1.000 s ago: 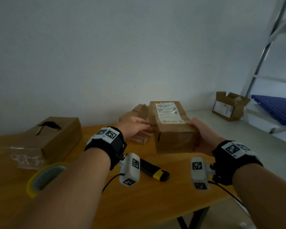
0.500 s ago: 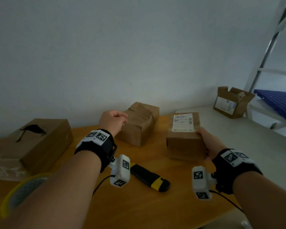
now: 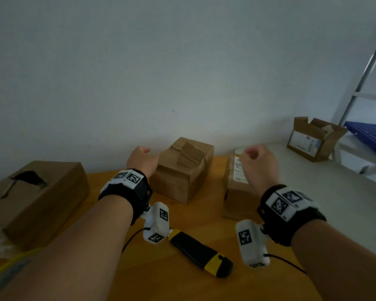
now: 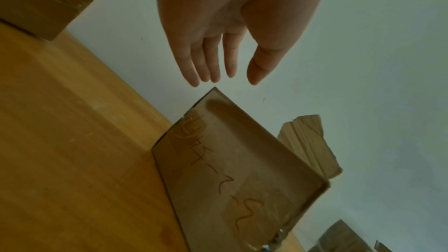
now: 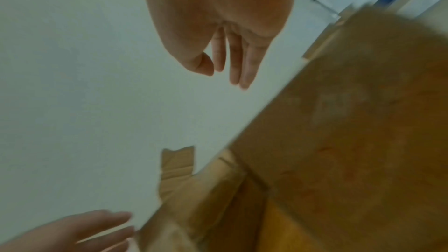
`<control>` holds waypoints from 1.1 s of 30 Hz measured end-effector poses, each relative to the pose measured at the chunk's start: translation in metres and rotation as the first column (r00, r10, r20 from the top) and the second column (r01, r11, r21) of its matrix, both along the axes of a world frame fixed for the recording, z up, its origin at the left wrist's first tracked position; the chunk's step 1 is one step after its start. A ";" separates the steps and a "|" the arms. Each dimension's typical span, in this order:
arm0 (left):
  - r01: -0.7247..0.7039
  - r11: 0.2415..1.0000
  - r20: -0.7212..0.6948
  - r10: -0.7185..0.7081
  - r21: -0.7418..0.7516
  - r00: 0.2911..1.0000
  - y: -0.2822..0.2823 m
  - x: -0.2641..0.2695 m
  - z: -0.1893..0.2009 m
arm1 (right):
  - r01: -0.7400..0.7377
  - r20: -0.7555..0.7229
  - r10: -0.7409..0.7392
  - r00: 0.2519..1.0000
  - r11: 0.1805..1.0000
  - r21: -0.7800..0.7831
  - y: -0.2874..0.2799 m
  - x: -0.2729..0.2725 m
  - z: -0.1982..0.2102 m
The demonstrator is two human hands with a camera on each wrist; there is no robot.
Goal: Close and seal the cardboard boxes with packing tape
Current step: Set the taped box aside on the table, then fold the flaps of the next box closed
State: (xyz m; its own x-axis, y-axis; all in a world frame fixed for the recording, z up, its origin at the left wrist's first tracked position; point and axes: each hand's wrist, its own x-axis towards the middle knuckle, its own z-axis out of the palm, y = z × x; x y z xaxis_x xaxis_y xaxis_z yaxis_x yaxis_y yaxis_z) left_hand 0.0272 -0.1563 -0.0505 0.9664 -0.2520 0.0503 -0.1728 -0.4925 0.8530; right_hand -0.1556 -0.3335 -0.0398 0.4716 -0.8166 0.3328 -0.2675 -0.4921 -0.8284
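**Both hands free above two boxes**

While both hover empty, the left hand (image 4: 218,32) has loosely straight fingers just above the middle box (image 3: 182,170); the right hand (image 3: 258,164), fingers relaxed, hangs over the labelled box (image 3: 234,192) on the table (image 3: 182,279).

A black-and-yellow utility knife (image 3: 201,253) lay on the wooden table (image 3: 182,276) before a pale wall (image 3: 161,72), while a blue slatted panel (image 3: 371,137) sat beneath a metal frame (image 3: 365,77) at right.
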 end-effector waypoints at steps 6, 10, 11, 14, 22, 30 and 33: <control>0.140 0.987 -0.116 -0.130 0.081 0.985 -0.002 0.009 -0.009 | -0.338 0.015 0.400 0.916 0.752 0.566 0.028 0.061 -0.003; 0.139 0.990 -0.164 -0.135 0.010 0.977 0.007 0.014 -0.017 | -0.387 0.114 0.429 0.896 0.628 0.675 0.038 0.067 -0.006; 0.124 0.992 -0.167 -0.123 -0.007 0.978 0.010 0.015 -0.019 | -0.409 0.138 0.447 0.884 0.595 0.692 0.040 0.065 -0.007; 0.058 0.988 0.018 -0.061 0.141 0.998 0.020 0.018 -0.020 | -0.482 0.094 0.596 0.797 0.534 0.695 0.051 0.059 -0.009; 0.198 0.781 0.036 -0.271 0.593 0.962 0.009 -0.001 -0.006 | -0.457 -0.655 0.738 0.163 0.645 0.612 0.071 0.044 -0.026; 0.163 0.732 0.077 -0.282 0.662 0.956 0.029 0.001 -0.006 | -0.569 -0.846 0.534 0.007 0.697 0.435 0.079 0.039 -0.041; 0.201 0.710 0.026 -0.295 0.674 0.955 0.050 0.006 -0.003 | -0.484 -0.864 0.482 0.143 0.795 0.364 0.069 0.036 -0.038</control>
State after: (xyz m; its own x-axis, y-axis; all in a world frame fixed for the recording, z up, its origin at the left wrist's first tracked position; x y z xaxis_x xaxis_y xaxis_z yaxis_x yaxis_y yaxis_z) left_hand 0.0330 -0.1067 -0.0535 0.8614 -0.4965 -0.1073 -0.4499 -0.8438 0.2926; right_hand -0.1192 -0.2645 -0.0782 0.7501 -0.3000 -0.5894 -0.5148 -0.8243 -0.2357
